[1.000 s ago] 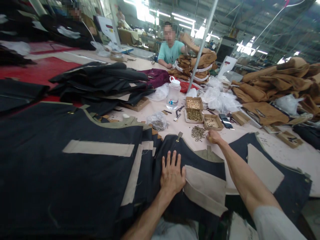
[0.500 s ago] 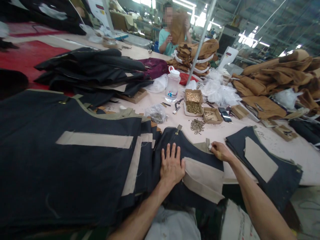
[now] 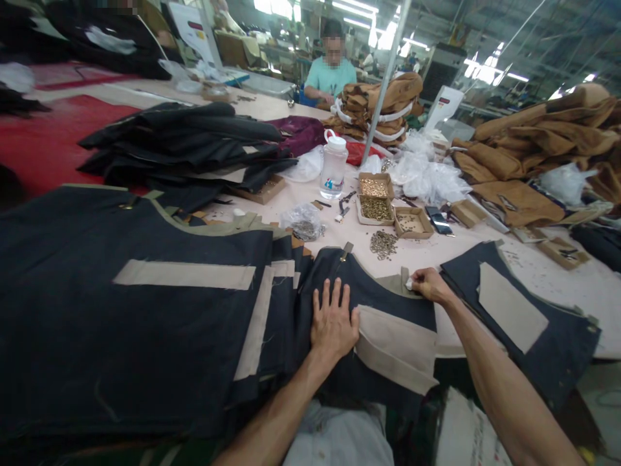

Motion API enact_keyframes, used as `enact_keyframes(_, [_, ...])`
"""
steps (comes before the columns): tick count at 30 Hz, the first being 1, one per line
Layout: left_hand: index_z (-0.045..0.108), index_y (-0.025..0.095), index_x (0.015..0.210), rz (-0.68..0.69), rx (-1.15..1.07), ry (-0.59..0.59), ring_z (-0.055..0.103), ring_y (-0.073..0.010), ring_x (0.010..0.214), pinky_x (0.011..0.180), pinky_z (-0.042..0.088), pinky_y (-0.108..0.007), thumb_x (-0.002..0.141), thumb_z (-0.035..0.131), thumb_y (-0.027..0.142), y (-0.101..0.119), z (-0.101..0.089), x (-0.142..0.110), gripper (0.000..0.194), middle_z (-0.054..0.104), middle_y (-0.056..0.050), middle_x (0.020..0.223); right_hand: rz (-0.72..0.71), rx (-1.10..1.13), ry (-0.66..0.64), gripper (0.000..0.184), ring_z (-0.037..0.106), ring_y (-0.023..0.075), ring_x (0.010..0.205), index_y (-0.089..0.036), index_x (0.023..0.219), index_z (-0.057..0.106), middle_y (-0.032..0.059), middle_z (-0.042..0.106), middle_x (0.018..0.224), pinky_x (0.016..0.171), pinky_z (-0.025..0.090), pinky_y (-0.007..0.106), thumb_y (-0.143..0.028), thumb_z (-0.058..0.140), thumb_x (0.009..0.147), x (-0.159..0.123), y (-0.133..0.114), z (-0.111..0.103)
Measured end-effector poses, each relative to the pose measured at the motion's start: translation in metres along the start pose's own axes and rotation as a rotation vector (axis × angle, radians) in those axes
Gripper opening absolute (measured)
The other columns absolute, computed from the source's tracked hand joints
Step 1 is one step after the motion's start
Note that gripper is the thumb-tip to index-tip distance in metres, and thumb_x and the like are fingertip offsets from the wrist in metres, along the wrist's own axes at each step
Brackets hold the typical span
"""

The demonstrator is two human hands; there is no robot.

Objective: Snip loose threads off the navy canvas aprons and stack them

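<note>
My left hand [image 3: 334, 320] lies flat, fingers spread, on a dark navy cloth piece [image 3: 383, 382] with a beige patch [image 3: 400, 343]. At that piece's beige curved edge, my right hand [image 3: 429, 285] is closed in a pinch on a small white lump [image 3: 409, 283], which looks like chalk. Just left of the lump, a short beige tab [image 3: 404, 275] sticks up from the edge. Another tab with a brass-coloured metal fitting [image 3: 344, 256] stands beyond my left fingertips.
Stacked navy pieces [image 3: 184, 336] lie left, another navy piece [image 3: 519, 317] right. Behind are small boxes of metal parts [image 3: 376, 208], a loose pile of fittings [image 3: 383, 244], a water bottle [image 3: 334, 165], a phone [image 3: 439, 221] and brown garments [image 3: 543, 149]. A co-worker [image 3: 327, 77] sits across the table.
My hands keep almost the same place, the right still pinching the white lump at the edge. The co-worker has lowered the brown cloth. The view has shifted slightly.
</note>
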State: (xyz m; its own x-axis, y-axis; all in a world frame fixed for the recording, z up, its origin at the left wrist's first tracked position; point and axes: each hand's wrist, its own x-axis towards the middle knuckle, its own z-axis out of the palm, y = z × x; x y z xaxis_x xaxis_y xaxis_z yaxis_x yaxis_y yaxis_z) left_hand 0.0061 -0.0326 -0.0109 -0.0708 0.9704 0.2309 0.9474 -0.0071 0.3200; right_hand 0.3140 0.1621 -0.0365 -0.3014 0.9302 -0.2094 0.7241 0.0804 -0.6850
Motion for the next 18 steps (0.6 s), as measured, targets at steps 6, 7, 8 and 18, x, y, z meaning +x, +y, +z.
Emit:
enact_keyframes(6, [0.046,0.023,0.159,0.0,0.011,-0.001,0.017,-0.0354,0.161,0.132,0.01,-0.059,0.1,0.047,0.046,-0.001,0.002,0.001,0.063,0.03,-0.005,0.172,0.07,0.215,-0.18,0.037,0.052,0.0123,0.053,-0.014,0.072,0.069,0.0005,0.064,0.059,0.05,0.036,0.023,-0.044,0.087,0.059,0.013,-0.001,-0.013])
enact_keyframes(7, [0.046,0.023,0.159,-0.003,0.011,-0.006,0.017,-0.0352,0.161,0.132,0.01,-0.059,0.1,0.047,0.046,-0.001,0.002,0.002,0.063,0.03,-0.005,0.172,0.081,0.19,-0.196,0.038,0.052,0.0124,0.051,-0.015,0.069,0.066,0.0001,0.062,0.057,0.048,0.036,0.023,-0.044,0.088,0.058,0.015,-0.003,-0.014])
enact_keyframes(8, [0.046,0.023,0.159,-0.006,0.011,-0.013,0.016,-0.035,0.161,0.132,0.01,-0.059,0.1,0.048,0.047,-0.001,0.002,0.002,0.064,0.03,-0.005,0.172,0.098,0.141,-0.204,0.04,0.052,0.0124,0.049,-0.017,0.066,0.063,-0.0006,0.061,0.054,0.047,0.035,0.023,-0.044,0.09,0.056,0.018,-0.005,-0.014])
enact_keyframes(18, [0.044,0.023,0.16,-0.016,0.018,-0.022,0.016,-0.0358,0.161,0.131,0.013,-0.06,0.099,0.049,0.048,-0.004,0.002,0.001,0.066,0.029,-0.006,0.172,0.174,-0.134,-0.36,0.041,0.058,0.0162,0.045,-0.02,0.056,0.056,0.001,0.06,0.048,0.043,0.034,0.023,-0.04,0.092,0.052,0.042,-0.019,-0.023])
